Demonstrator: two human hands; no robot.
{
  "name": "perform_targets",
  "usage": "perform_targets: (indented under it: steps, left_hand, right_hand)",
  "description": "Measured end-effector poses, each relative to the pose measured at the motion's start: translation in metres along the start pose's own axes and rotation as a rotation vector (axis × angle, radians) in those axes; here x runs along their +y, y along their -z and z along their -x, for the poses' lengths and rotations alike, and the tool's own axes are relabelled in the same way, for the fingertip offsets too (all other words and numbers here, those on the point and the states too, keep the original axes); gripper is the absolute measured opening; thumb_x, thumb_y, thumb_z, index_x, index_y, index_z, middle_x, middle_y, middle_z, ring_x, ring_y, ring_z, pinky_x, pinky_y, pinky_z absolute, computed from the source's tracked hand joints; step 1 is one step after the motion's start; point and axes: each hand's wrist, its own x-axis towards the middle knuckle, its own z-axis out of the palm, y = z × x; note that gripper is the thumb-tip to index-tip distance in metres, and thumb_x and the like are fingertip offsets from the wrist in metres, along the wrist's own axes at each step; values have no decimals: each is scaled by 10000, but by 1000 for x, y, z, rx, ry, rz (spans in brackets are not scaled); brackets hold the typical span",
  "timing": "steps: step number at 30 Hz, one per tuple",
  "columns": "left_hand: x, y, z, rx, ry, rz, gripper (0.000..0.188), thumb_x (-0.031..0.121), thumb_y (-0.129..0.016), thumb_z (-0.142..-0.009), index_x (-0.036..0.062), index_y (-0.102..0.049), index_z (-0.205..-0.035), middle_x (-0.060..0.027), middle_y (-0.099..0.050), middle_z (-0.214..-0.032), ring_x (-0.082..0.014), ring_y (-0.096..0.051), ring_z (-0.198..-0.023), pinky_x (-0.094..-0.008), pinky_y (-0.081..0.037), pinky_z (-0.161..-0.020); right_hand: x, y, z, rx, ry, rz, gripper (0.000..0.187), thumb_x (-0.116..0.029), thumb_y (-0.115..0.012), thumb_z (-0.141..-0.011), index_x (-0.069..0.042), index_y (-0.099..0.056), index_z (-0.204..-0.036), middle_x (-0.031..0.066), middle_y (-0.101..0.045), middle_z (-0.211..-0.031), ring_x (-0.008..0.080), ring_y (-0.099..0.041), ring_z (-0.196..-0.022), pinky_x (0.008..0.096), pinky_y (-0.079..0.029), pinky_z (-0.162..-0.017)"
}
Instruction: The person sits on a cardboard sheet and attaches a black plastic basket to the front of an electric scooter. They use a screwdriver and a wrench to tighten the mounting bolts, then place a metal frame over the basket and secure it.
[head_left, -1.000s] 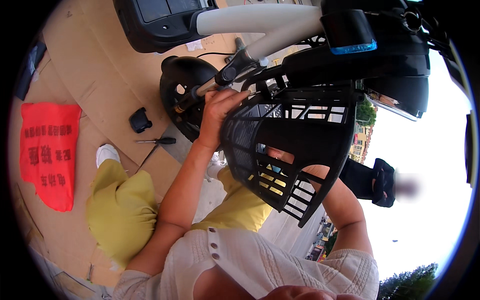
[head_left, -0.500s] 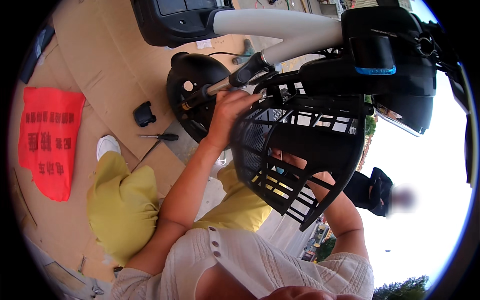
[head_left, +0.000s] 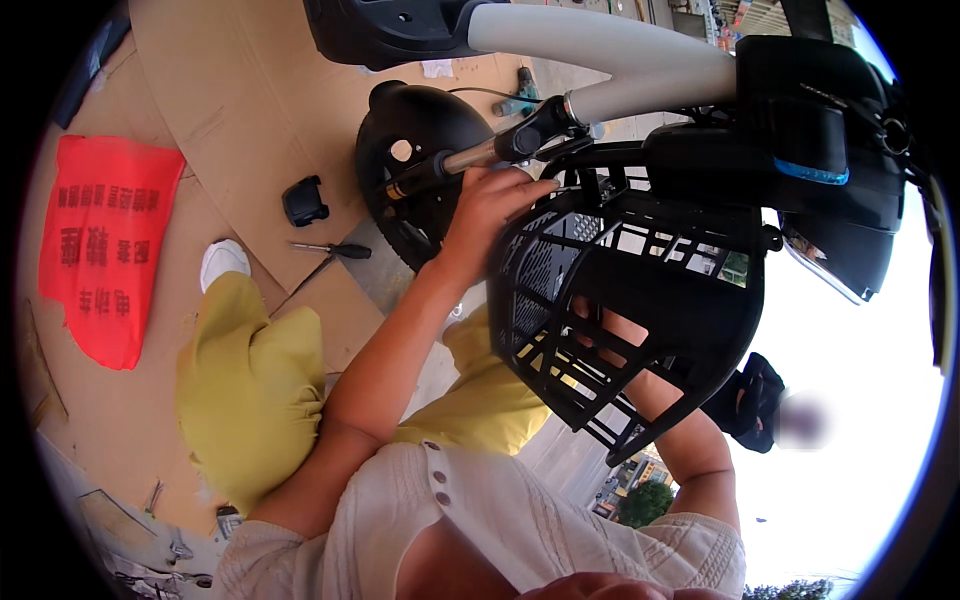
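A black plastic basket [head_left: 670,300] with slatted, perforated sides sits at the front of an electric scooter, below its black head unit [head_left: 815,120]. My left hand [head_left: 485,215] is at the basket's back edge beside the metal fork [head_left: 470,157]. Its fingers are bent together at the bracket there, and their tips are partly hidden. Through the basket's openings shows my right hand [head_left: 622,332], its fingers curled. Slats cover much of it, so what it grips cannot be made out. Close to my left hand is the black front wheel and fender [head_left: 415,140].
Cardboard [head_left: 230,110] covers the ground at left, with a red printed bag [head_left: 110,240], a black plastic part [head_left: 305,200] and a screwdriver [head_left: 345,250] on it. A teal power tool [head_left: 518,95] lies beyond the wheel. A pale frame tube [head_left: 600,40] crosses above.
The whole view has shifted, so the scooter and basket appear farther right and lower, the bag higher. Both hands remain at the basket, with the right hand's fingers slightly moved behind the slats.
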Motion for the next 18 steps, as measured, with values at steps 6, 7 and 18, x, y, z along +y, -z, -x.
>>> perform_targets:
  steps: [6,7,18]
  left_hand:
    - [-3,-4,1,46,-53,19,339,42,-685,-722,108,-732,-1050,-29,-666,-904,-242,-523,-952,-338,-374,-902]
    - [-4,-4,1,53,-65,22,334,46,-686,-723,109,-734,-1048,-30,-668,-902,-242,-525,-951,-338,-374,-902]
    - [-4,-2,1,3,-61,-39,364,89,-722,-715,74,-712,-1079,-54,-653,-944,-208,-543,-920,-313,-363,-879]
  right_hand:
    - [6,-6,7,-5,-27,1,198,-141,-519,-965,-15,-604,-1091,45,-637,-960,93,-615,-811,217,-493,-700]
    - [5,-4,6,-4,-28,1,198,-141,-518,-965,-15,-603,-1091,45,-637,-959,93,-615,-809,217,-492,-698]
    - [1,-3,4,31,-10,13,200,-144,-516,-966,-15,-603,-1092,45,-637,-952,93,-614,-795,216,-490,-678]
